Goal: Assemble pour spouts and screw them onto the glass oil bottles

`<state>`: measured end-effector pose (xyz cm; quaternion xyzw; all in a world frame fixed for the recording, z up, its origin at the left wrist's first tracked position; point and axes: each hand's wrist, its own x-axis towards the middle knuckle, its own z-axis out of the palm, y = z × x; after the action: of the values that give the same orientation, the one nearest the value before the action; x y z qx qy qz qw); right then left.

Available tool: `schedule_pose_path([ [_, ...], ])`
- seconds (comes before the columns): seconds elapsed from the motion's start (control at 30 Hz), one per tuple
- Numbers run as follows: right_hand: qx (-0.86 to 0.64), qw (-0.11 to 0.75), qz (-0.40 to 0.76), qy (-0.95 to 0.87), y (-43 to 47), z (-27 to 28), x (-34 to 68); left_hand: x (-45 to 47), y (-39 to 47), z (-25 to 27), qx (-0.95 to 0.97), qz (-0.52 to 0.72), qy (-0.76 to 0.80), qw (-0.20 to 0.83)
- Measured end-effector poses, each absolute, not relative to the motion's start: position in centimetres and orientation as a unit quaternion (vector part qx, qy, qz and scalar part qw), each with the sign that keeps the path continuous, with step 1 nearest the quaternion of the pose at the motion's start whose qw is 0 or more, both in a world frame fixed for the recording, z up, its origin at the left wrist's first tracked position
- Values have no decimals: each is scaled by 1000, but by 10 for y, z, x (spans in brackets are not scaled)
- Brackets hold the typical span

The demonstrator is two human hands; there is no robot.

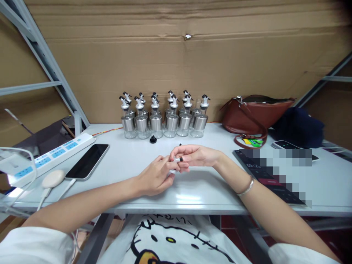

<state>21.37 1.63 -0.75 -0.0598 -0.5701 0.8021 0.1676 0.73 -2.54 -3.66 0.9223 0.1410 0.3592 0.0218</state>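
Above the middle of the table, my two hands meet around a small white bottle pourer spout (176, 160) with a black tip. My left hand (157, 175) is closed around its lower white part, which the fingers mostly cover. The fingers of my right hand (199, 155) pinch it near the black end. Beyond the hands stand several glass oil bottles (171, 124) with steel sleeves, most topped by a white spout with a black flip lid. In front of them lies a small black stopper (153, 139).
On the left are a power strip (55, 156), a phone (88, 161), a round white charger (53, 179) and cables. To the right are a brown handbag (255, 113), a dark blue cap (298, 126) and a partly pixelated tablet (264, 176). Cardboard (176, 66) walls the back.
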Motion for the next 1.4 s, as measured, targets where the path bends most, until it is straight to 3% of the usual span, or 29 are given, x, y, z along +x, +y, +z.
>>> schedule_pose_path([
  [0.3,-68,190,784,-586,15,-7,211,6,-21,-37,918,372,136,19],
  [0.43,-55,187,785,-588,14,-2,213,2,-4,-42,887,449,91,61],
  [0.53,-36,182,781,-596,16,1,218,-4,13,-43,850,486,195,59],
  [0.63,-26,199,776,-599,17,4,221,-14,31,-46,839,395,373,43],
  [0.77,-26,201,775,-598,17,5,221,-24,48,-56,839,277,458,97],
  [1.4,-105,264,746,-602,15,10,217,-31,60,-46,808,378,440,102],
])
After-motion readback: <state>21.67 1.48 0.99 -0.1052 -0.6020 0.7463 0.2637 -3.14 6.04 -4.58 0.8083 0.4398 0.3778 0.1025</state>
